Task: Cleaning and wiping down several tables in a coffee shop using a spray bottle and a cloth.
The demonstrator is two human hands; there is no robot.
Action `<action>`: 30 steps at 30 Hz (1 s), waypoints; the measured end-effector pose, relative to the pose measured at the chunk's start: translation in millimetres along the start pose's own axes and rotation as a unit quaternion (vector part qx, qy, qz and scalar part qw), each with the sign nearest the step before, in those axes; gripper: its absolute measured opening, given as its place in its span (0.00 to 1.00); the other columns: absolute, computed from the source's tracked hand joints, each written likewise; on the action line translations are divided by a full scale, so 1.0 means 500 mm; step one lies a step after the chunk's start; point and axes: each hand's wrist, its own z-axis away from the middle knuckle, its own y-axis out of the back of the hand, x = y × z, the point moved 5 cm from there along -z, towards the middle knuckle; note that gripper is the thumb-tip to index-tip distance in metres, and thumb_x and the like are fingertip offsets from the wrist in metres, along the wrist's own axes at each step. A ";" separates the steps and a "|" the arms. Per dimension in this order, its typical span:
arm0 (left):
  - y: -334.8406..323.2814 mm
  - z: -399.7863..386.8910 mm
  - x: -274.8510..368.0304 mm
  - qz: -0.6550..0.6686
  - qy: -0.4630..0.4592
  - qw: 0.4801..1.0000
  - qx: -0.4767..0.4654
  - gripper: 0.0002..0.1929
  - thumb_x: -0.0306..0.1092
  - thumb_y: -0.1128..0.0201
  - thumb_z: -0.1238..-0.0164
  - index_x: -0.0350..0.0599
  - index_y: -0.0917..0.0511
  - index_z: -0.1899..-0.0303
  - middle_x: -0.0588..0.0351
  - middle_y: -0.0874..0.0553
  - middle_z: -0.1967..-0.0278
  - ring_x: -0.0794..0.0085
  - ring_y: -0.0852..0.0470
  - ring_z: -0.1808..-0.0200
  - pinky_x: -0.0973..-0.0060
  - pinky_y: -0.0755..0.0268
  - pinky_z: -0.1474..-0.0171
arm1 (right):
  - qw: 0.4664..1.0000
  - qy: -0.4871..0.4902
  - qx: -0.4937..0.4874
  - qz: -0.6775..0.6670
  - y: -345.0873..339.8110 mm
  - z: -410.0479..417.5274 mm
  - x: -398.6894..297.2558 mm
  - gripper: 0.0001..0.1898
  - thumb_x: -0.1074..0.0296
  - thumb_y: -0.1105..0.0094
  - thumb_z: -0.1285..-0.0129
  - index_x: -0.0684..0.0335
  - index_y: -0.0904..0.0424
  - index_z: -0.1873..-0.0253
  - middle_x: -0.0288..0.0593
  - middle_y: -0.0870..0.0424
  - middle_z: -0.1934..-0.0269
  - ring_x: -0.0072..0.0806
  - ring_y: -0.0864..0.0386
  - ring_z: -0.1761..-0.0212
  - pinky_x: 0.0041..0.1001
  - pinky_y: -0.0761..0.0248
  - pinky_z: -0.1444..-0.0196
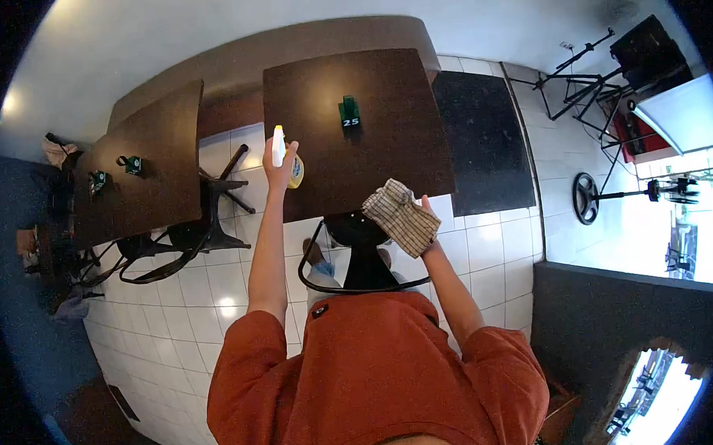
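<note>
My left hand point(278, 169) grips a spray bottle point(296, 170) with a white and yellow trigger head, held over the left edge of the dark wooden table point(389, 155). A checkered cloth point(403, 217) lies over my right hand point(430, 243), which holds it by the table's near right corner; the cloth hides most of the fingers. Farther back on the tabletop stands a green table number holder point(349, 112).
A black chair point(367, 264) stands between me and the table. At left are another dark table point(146, 196) with green holders and more chairs. A brown bench point(224, 61) runs behind both tables. Black stands point(589, 93) and a dark mat point(484, 139) are at right.
</note>
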 end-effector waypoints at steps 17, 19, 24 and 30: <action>0.149 0.468 0.297 -0.232 -0.027 0.972 -0.012 0.15 0.31 0.29 0.34 0.39 0.19 0.49 0.55 0.16 0.72 0.69 0.16 0.71 0.70 0.24 0.64 | 0.919 -0.199 0.103 0.324 0.092 0.019 0.108 0.36 0.39 0.48 0.25 0.67 0.28 0.29 0.52 0.19 0.36 0.42 0.17 0.38 0.42 0.24 0.36; 0.150 0.486 0.321 -0.235 -0.013 0.972 -0.001 0.15 0.31 0.28 0.34 0.39 0.20 0.49 0.54 0.16 0.72 0.70 0.16 0.72 0.72 0.24 0.66 | 0.848 -0.272 0.122 0.439 0.173 0.006 0.121 0.36 0.38 0.45 0.27 0.65 0.28 0.28 0.51 0.19 0.36 0.39 0.19 0.36 0.41 0.26 0.34; 0.180 0.528 0.290 -0.185 0.048 0.981 0.019 0.15 0.30 0.28 0.35 0.38 0.20 0.50 0.55 0.17 0.73 0.72 0.20 0.74 0.74 0.25 0.66 | 0.562 -0.342 -0.182 0.731 0.114 0.041 0.316 0.46 0.41 0.35 0.34 0.61 0.43 0.20 0.55 0.38 0.23 0.45 0.43 0.20 0.38 0.48 0.20; 0.143 0.510 0.275 -0.131 0.095 0.984 -0.078 0.16 0.31 0.29 0.35 0.41 0.21 0.48 0.53 0.15 0.68 0.67 0.14 0.67 0.69 0.23 0.62 | 0.379 -0.331 -0.201 0.841 0.064 0.062 0.351 0.44 0.62 0.31 0.40 0.60 0.44 0.21 0.62 0.27 0.30 0.54 0.26 0.30 0.42 0.32 0.31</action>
